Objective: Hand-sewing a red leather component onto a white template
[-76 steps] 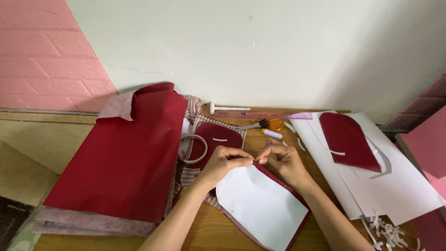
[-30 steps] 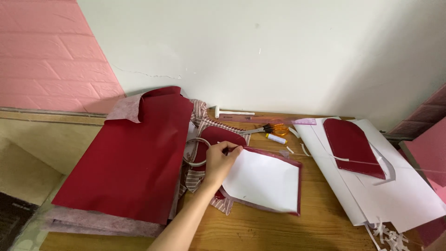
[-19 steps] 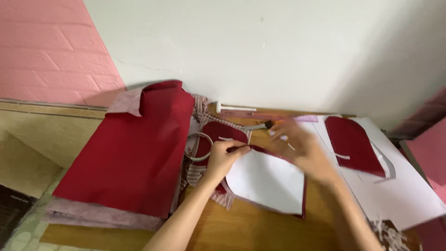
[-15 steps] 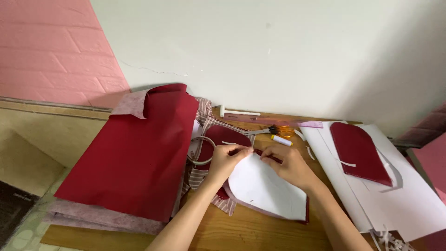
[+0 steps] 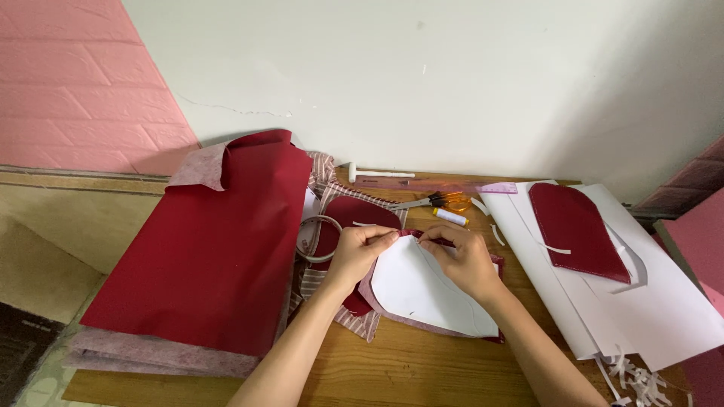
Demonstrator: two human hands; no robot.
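A white paper pattern (image 5: 422,290) with a rounded top lies on a dark red piece of material (image 5: 381,310) at the middle of the wooden table (image 5: 392,369). My left hand (image 5: 360,252) pinches the upper left edge of the pattern and the red piece under it. My right hand (image 5: 461,260) presses its fingertips on the top edge, close to the left hand. Whether the right hand holds a small tool is hidden by the fingers.
A big folded red sheet (image 5: 211,249) covers the table's left. At the back lie a pink ruler (image 5: 434,183), orange-handled scissors (image 5: 437,200), a white marker (image 5: 451,217) and a tape roll (image 5: 317,237). White paper sheets (image 5: 664,301) with another red cut piece (image 5: 577,230) fill the right.
My right hand left the pattern, reached toward the tools at the back, then came back to the pattern's top edge. The left hand stayed pinching the edge.
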